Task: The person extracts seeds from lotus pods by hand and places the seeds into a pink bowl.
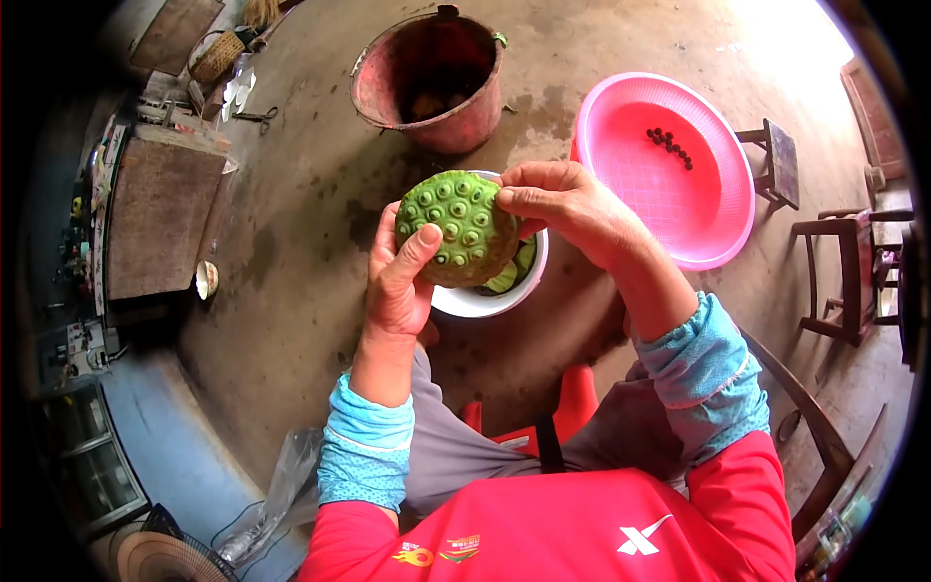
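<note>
Left hand [396, 281] clamped firmly on the green lotus seed pod [454, 221], thumb across its seeded face! Right hand [567, 209] pinching the pod's right rim, thumb against fingertips. The pod sits up above the white basin [485, 307], hiding much of it. Off to the right, a wide pink plastic basin [635, 218] with small dark balls [669, 145]; beyond the pod, a reddish bucket [470, 126].
</note>
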The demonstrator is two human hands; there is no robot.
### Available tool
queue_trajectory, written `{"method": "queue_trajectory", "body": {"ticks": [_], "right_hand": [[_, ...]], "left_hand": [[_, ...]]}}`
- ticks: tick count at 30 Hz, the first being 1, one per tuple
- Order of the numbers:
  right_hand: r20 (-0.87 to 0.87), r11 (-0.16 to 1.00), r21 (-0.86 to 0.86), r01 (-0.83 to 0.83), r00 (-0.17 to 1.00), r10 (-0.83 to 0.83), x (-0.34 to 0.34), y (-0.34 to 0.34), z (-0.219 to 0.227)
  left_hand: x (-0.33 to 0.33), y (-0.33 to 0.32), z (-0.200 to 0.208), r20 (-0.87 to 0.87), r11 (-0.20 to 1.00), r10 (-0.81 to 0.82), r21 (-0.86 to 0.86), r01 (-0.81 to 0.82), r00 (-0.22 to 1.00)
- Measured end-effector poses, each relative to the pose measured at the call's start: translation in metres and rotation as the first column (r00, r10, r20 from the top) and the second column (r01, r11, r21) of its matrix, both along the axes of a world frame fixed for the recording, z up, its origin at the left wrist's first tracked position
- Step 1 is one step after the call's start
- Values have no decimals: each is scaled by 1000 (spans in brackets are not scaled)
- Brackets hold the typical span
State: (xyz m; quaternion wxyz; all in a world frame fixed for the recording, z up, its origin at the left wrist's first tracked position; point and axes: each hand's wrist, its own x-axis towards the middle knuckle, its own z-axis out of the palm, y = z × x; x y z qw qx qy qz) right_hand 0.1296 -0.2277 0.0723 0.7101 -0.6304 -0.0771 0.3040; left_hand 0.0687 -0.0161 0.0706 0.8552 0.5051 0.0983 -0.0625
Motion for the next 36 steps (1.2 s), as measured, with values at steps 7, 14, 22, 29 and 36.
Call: {"method": "queue_trajectory", "body": {"ticks": [7,14,22,29,36], "right_hand": [[-59,999,45,24,998,-21,1,6,-2],[-165,989,121,85,984,-64,-3,5,-8],[-125,994,81,75,990,-65,-1,6,-7],[-74,991,70,115,991,-110,0,12,-9],[-41,994,-36,107,993,-108,4,10,-12]], "left_hand": [[-1,11,-6,41,999,-23,-42,25,999],[-2,2,0,53,998,17,-57,-14,998],[3,4,-2,92,1000,-2,6,1,996],[8,11,-5,-3,991,28,-132,-28,1000],[13,29,0,14,957,264,-125,-260,964]]}}
